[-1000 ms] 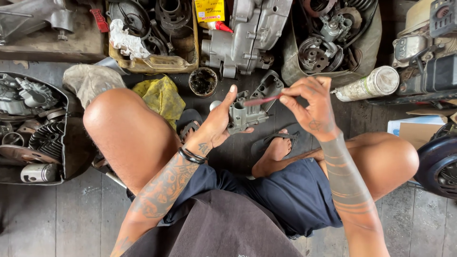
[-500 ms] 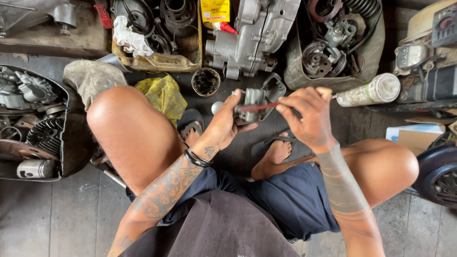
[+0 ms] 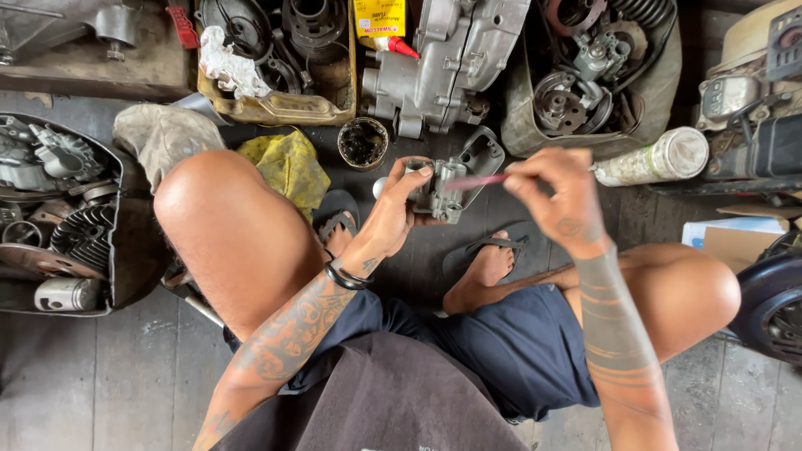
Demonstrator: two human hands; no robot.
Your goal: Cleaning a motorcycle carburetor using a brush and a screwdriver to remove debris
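- A seated person is seen from above, knees spread, on a dark plank floor [image 3: 100,376] crowded with engine parts.
- A small grey metal carburettor body [image 3: 439,190] is gripped in the left hand [image 3: 393,215], fingers wrapped around its lower side; it is held in the air between the knees, above the floor.
- A thin pink rod [image 3: 478,180], possibly a small brush or straw, is pinched between thumb and fingertips of the right hand [image 3: 558,194], its tip touching the carburettor body.
- A small round tin of dark grease [image 3: 362,143] stands on the floor just beyond the hands, near a yellow rag [image 3: 288,167].
- A grey engine casing [image 3: 447,63] lies further back, and a tray of cylinder parts [image 3: 58,209] is set to the left.
- A white cylinder-shaped can [image 3: 656,159] lies on its side to the right.
- Risk, as judged: the rod could bend or snap if pushed at an angle, since it looks slender.
- The carburettor body could slip from the one-handed grip if the fingers are oily, and fall onto the bare feet below.
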